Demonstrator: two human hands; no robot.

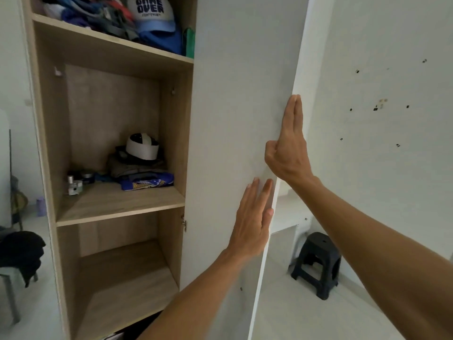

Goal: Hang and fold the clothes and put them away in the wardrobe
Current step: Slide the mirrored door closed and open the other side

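The wooden wardrobe (117, 212) stands open on the left, and its white door (235, 99) is swung out toward me. My left hand (252, 222) lies flat on the door's inner face near its free edge, fingers straight. Higher up, my right hand (289, 148) rests on that same edge, fingers extended along it and thumb on the inner face. A pile of folded clothes (139, 173) with a black-and-white cap sits on the middle shelf. Crumpled clothes (98, 13) and a blue "GAME OVER" cap (153, 13) fill the top shelf. The lowest shelf holds nothing.
A dark garment (22, 253) hangs over a chair at the left edge. A black plastic stool (318, 263) stands on the floor right of the door, beside a white wall. Small bottles (76, 185) sit on the middle shelf's left side.
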